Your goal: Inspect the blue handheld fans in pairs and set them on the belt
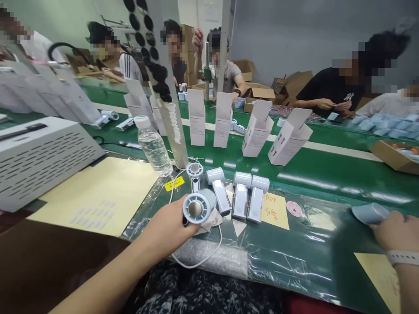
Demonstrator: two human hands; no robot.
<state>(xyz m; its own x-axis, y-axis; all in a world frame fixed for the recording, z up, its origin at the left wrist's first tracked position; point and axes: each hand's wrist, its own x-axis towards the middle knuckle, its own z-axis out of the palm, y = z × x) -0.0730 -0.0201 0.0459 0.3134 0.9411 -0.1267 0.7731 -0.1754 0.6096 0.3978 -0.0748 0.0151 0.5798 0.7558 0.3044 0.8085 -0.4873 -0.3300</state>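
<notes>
In the head view, my left hand (pixel 168 224) is closed around the handle of a pale blue hair-dryer-shaped device (pixel 210 198). The round grille with its silver centre faces me; most of the handle is hidden. At the far right, my right hand (pixel 394 231), with a white band on the wrist, grips a second pale blue device (pixel 368 213), partly hidden and blurred. Beyond my left hand stands another such device (pixel 195 170), its grille showing. Several more lie side by side on the bench, including one (pixel 221 196) close to my left hand.
A water bottle (pixel 153 148) stands beside a metal post (pixel 170 100). Open white boxes (pixel 225 124) line the green conveyor (pixel 327 168). A grey vented machine (pixel 49 152) sits left. A white cable (pixel 219 246) loops near my left hand. Several people work across the line.
</notes>
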